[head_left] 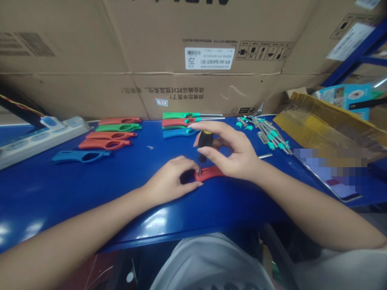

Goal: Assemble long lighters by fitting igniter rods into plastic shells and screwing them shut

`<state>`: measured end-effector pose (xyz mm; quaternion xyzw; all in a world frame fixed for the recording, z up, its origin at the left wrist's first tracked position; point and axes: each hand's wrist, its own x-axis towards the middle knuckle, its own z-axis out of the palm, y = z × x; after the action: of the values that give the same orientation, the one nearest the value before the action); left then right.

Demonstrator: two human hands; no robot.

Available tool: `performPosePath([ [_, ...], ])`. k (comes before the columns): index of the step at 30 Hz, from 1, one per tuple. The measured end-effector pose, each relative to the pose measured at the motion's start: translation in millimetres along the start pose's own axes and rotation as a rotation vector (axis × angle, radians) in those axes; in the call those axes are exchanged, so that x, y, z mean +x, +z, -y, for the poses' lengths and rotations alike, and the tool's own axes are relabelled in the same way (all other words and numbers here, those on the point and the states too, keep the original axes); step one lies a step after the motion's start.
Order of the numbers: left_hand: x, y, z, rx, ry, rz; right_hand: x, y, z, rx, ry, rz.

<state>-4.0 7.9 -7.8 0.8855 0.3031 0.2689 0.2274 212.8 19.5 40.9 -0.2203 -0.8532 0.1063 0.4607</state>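
Observation:
A red long-nosed gas lighter lies on the blue table in front of me, its metal tube showing beyond my right wrist. Thumb and fingers of my left hand close on the lighter's near left end, by a dark slot. My right hand grips a short screwdriver with a black and yellow handle, held upright above the lighter. The screwdriver's tip cannot be made out, and my right hand covers the lighter's middle.
Loose lighter handles in red, green and blue lie at the left. Behind my hands are lighters with tubes. Tiny metal pins, metal tubes with teal parts, a phone-like slab, a power strip and a cardboard wall surround them.

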Motion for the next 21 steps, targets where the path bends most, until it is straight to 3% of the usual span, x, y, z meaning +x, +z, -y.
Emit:
performPosePath([
  [2,-0.1,0.1,0.9,-0.005,0.004,0.0,-2.1,2.3,-0.2,-0.113,-0.14,-0.12],
  [4,0.1,0.2,1.3,-0.006,0.005,0.003,-2.6,2.9,2.3,-0.158,-0.183,-0.137],
  [8,0.9,-0.3,0.5,-0.003,-0.006,0.014,0.4,0.4,7.9,-0.009,0.026,0.054],
  [14,0.1,-0.9,0.4,-0.004,0.006,0.01,1.5,-4.8,-1.3,-0.201,-0.125,-0.088],
  [18,0.2,-1.2,0.2,0.011,0.001,0.01,0.2,-1.0,-3.5,0.05,0.06,0.075],
  [21,0.5,-1.2,0.0,0.004,-0.003,0.012,-1.6,0.9,-6.4,0.013,0.063,0.01],
])
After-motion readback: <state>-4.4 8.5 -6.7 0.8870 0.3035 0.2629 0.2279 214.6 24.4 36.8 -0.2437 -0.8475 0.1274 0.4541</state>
